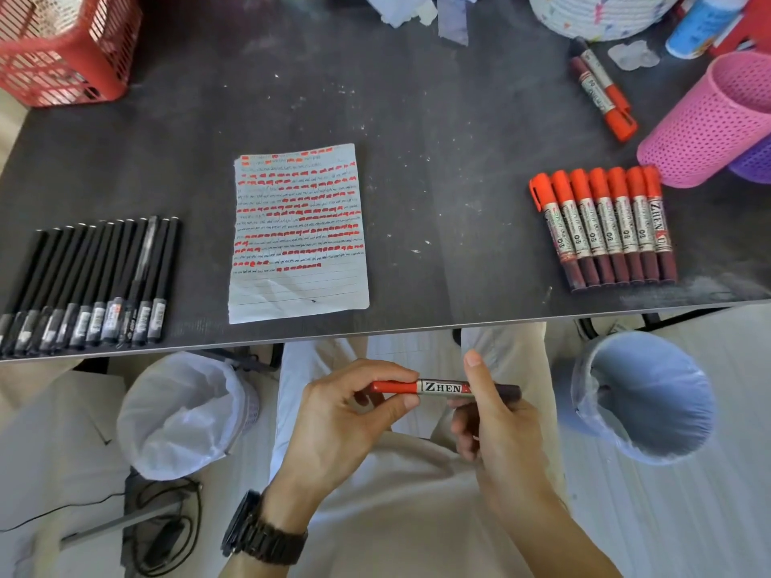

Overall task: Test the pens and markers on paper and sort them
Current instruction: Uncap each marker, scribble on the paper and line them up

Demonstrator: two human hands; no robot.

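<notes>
Head view looks down over a dark grey worktop (417, 118) whose near edge runs across the middle of the frame, with a lined sheet of paper (298, 233) lying close to that edge and covered in rows of red blocks and black scribbles, its lowest lines blank. Left of the paper, a row of slim black pens (89, 281) lies side by side, ends reaching the worktop edge; right of the paper, seven red-capped markers with dark barrels (605, 227) lie touching in a row, and farther back two more red-capped markers (603, 87) lie together. Behind that row, a pink perforated plastic cup (717, 123) lies on its side against a purple one (755, 160); its contents cannot be seen. A red plastic mesh basket (62, 48) stands at the far corner left of the paper. The stretch of worktop between paper and marker row is bare. Below the edge, on the floor, a bin lined with a white bag (187, 415) sits left of the person's lap and a bin lined with a blue bag (646, 394) sits right; both look empty. Both hands are clamped on one red-capped marker with a white "ZHEN" label (444, 387), held level over the lap: the left hand (346, 415) pinches the cap, the right hand (496, 415) grips the dark barrel.
</notes>
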